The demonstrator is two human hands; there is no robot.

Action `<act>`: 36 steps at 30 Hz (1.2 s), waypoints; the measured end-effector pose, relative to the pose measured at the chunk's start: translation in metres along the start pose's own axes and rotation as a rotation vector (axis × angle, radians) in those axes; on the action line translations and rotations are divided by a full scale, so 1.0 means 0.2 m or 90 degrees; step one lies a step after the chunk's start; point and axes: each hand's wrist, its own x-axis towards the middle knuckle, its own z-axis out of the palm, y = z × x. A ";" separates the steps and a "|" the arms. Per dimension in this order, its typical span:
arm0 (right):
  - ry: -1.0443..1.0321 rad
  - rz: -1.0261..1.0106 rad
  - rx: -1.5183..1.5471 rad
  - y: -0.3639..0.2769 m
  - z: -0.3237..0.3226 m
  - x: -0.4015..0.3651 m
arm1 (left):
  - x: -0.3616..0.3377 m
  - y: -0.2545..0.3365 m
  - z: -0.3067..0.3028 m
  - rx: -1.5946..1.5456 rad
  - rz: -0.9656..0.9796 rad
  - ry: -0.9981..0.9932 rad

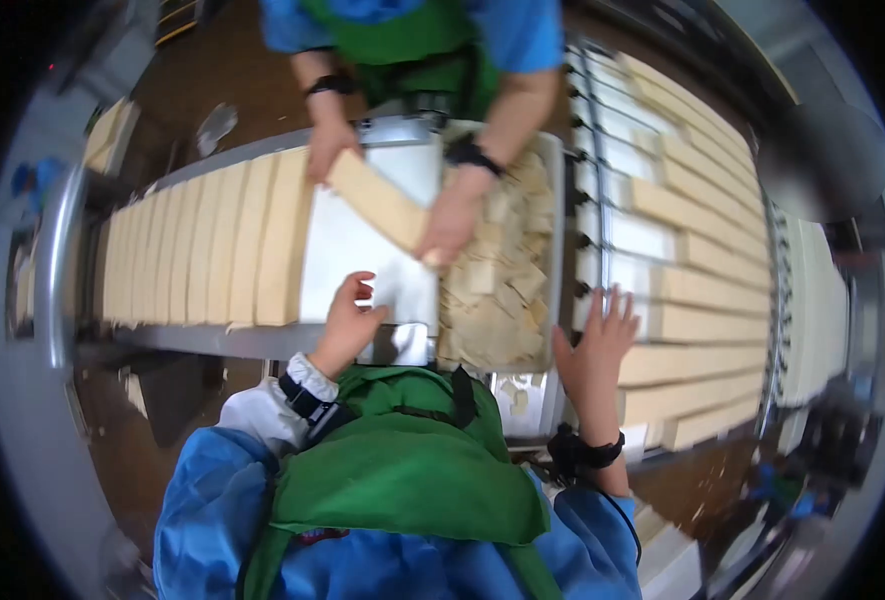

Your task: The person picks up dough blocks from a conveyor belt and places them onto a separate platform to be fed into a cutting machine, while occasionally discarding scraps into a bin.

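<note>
My left hand [350, 325] hovers over the near part of a white work surface [362, 255], its fingers loosely curled and apart with nothing between them. My right hand [600, 345] is spread wide beside the right edge of a tray [554, 220] heaped with pale flat scraps [492, 275]. Close to its fingers are the near-left ends of long cream-coloured strips [697, 365] on a rack. Across from me, a co-worker's two hands hold one cream strip [377, 200] at a slant above the white surface.
A row of upright cream slabs [202, 245] stands on the left of the bench. Along the right, a rack with a dark-knobbed rail [582, 180] carries several strips. A metal bar [59, 270] rises at far left. The co-worker's green apron [412, 45] is opposite.
</note>
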 end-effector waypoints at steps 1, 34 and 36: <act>-0.011 -0.091 0.054 -0.13 0.03 0.10 | 0.00 -0.06 -0.06 -0.007 -0.009 0.031; -0.148 -0.194 -0.026 -2.20 1.13 1.41 | 0.09 -0.39 -0.76 -0.337 -0.353 -0.010; -0.220 -0.148 0.016 -2.11 1.13 1.41 | 0.11 -0.40 -0.73 -0.286 -0.327 -0.026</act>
